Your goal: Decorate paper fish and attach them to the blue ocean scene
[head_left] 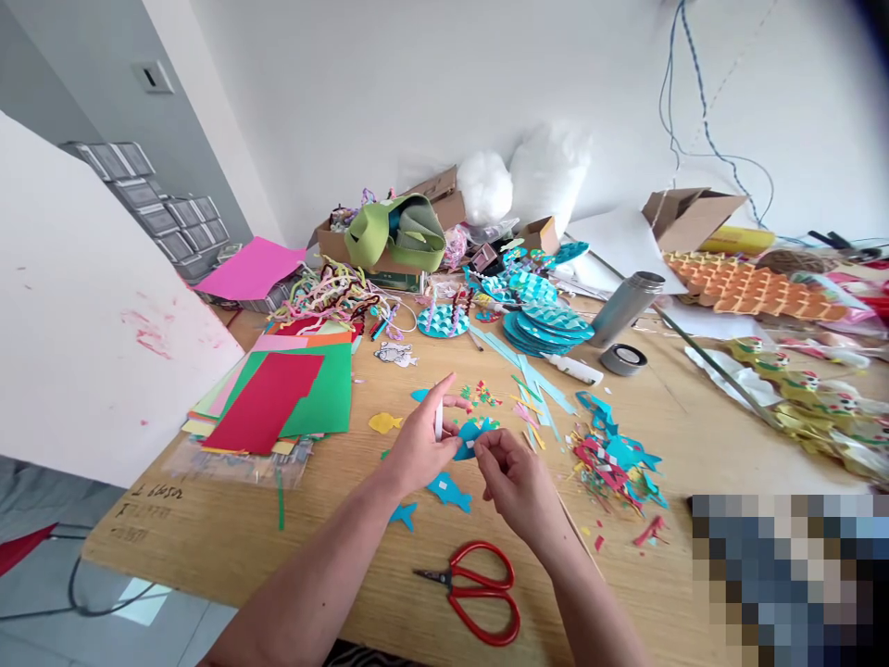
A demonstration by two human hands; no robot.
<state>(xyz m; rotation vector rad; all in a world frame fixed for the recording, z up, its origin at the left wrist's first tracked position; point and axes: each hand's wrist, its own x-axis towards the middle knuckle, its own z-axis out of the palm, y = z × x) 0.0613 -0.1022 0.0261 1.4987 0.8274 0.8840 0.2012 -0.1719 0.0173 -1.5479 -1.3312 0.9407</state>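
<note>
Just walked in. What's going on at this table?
A person's two hands, left and right, hold a blue fish cutout above the table. Another blue fish with a white square on it lies just below. Red-handled scissors lie nearer the person, unheld; paper scraps lie to the right.

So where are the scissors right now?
In the head view, the scissors lie on the table, bottom centre, between the left arm and right arm.

A blue paper fish (467, 434) with a small white square (470, 445) is held over the table (326, 486), nearer the front edge. A thin white roll (439, 422) is held upright beside it.
</note>
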